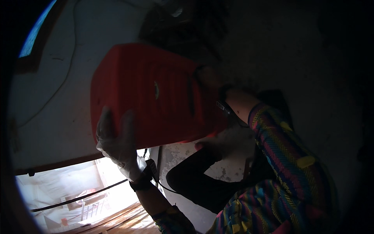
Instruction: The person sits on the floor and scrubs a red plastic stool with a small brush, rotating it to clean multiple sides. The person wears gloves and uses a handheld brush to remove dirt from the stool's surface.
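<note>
A large red plastic piece [157,96] with moulded ribs and a small oval emblem [156,90] is held up before me. I cannot tell exactly what it is. My left hand [119,143], in a thin translucent glove, grips its lower left corner with fingers spread over the face. At the opposite end, my right hand [209,76] is on the upper right edge, deep in shadow. Its fingers are mostly hidden. Each wrist wears a dark strap, and a small black device [152,169] is on the left one.
A pale wall [52,96] with a thin cable [68,70] is on the left. Below it a bright opening [96,181] is crossed by a dark cable [79,196]. My bent leg [192,175] is over the stained floor [181,156]. Dark, unclear objects [184,29] stand beyond.
</note>
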Demonstrator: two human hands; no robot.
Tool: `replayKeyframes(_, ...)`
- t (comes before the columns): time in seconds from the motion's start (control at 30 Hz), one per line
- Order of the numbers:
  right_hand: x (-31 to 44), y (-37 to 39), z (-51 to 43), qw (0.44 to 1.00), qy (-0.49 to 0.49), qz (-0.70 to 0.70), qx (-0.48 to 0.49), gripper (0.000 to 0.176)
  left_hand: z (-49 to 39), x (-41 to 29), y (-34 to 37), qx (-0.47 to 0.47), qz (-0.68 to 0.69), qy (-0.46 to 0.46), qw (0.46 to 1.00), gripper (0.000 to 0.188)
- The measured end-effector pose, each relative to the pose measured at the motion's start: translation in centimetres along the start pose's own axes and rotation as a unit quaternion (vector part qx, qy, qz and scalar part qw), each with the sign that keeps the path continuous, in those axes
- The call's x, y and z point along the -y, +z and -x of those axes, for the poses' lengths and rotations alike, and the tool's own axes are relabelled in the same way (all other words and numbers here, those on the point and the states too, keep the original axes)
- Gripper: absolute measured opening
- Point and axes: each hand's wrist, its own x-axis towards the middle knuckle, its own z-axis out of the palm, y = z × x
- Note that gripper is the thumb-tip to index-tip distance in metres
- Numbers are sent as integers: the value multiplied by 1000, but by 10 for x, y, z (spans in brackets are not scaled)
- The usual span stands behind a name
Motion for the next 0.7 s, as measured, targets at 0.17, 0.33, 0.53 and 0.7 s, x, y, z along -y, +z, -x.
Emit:
replayKeyframes(0.17, 26, 47, 28, 883, 21, 258, -391, 34, -1, 17, -2, 0, 26, 0, 1000, 53)
replayKeyframes(0.33, 9, 47, 59, 986, -96, 48, -126, 31, -1, 42, -20, 31, -30, 6, 999, 55)
replayKeyframes(0.53, 31, 11, 98, 960, -175, -10, 220, 28, 20, 96, -43, 51, 64, -70, 994, 63)
replayKeyframes(0.7, 27, 9, 127, 941, -191, -20, 279, 25, 38, 120, -52, 34, 79, -73, 994, 69)
